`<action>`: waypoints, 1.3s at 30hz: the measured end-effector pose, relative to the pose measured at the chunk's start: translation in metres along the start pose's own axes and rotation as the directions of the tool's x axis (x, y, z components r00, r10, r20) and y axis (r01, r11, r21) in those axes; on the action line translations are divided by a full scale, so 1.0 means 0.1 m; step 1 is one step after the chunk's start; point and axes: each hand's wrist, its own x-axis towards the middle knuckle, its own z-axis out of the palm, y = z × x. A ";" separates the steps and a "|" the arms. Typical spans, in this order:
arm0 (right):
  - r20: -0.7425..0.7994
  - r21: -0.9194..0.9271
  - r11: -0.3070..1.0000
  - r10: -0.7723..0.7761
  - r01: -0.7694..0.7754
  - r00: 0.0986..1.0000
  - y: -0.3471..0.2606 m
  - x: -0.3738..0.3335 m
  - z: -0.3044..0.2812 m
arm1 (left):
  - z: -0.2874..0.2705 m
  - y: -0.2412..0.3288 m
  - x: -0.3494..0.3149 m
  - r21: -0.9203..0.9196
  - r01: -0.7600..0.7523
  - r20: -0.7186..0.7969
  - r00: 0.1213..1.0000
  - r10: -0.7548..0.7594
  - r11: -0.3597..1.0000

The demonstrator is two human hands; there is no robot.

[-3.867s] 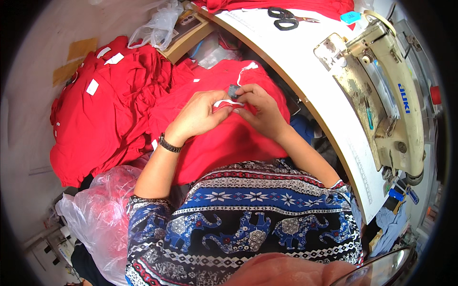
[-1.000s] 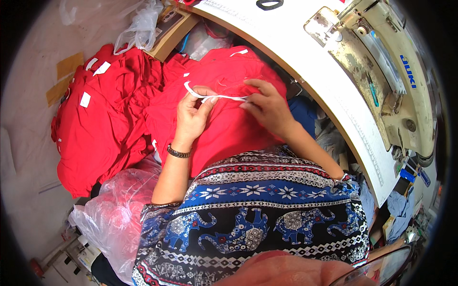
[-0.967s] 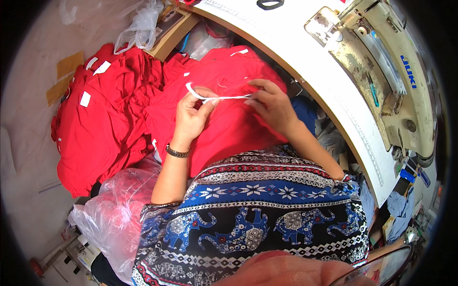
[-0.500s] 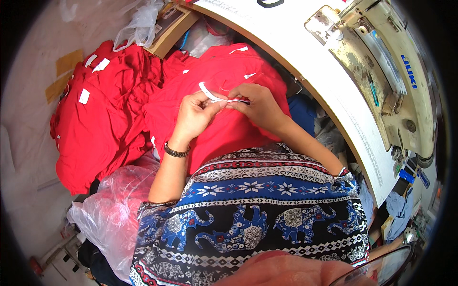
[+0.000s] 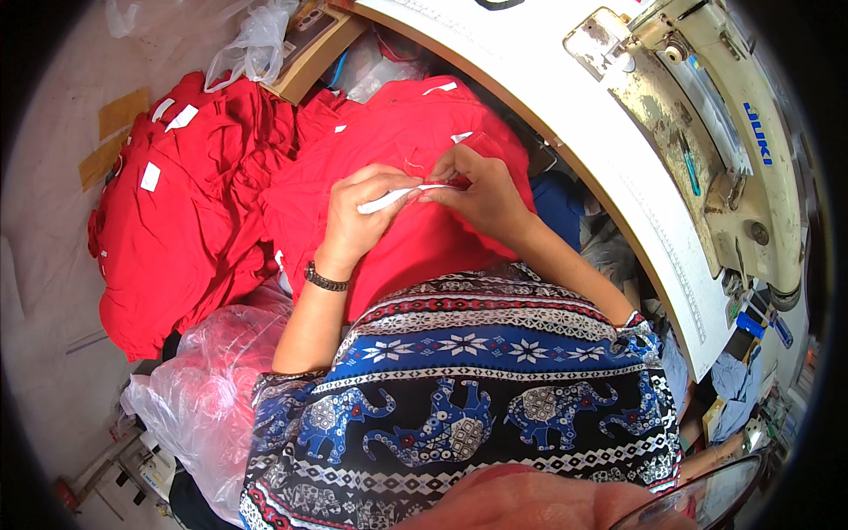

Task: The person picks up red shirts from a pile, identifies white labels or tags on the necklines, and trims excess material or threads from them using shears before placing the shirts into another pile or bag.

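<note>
A narrow white label strip (image 5: 389, 201) is pinched between both my hands, above red cloth (image 5: 389, 265) spread over my lap. My left hand (image 5: 358, 212) grips it with thumb and fingers near its wider, curled end. Fingertip to fingertip with it, my right hand (image 5: 486, 190) pinches the strip's other end, which is partly hidden by the fingers. A loose thread shows just above the fingertips. More white tags (image 5: 461, 138) lie on the red cloth beyond my hands.
On the left is a heap of red garments (image 5: 194, 230) with white tags. A clear plastic bag (image 5: 203, 380) sits below it. The white table (image 5: 609, 168) curves along the right, carrying a sewing machine (image 5: 742, 132). A cardboard box (image 5: 318, 53) stands at the back.
The strip's free end, which stood up over my left hand, now lies lower and flatter, showing its broad face. My right fingers have lifted slightly and bent more.
</note>
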 end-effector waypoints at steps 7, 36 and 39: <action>0.015 0.054 0.997 0.049 -0.049 0.999 0.03 -0.01 -0.01 | 0.12 0.00 -0.04 0.251 -0.168 -0.064 0.980 0.189 0.953; 0.188 0.245 0.914 0.282 -0.323 0.941 0.16 0.23 -0.03 | -0.34 -0.43 0.25 -0.105 0.307 0.570 0.798 -0.196 0.946; 0.193 0.210 0.919 0.297 -0.335 0.935 0.15 0.23 -0.03 | -0.35 -0.53 0.25 -0.289 0.475 0.760 0.642 -0.102 0.831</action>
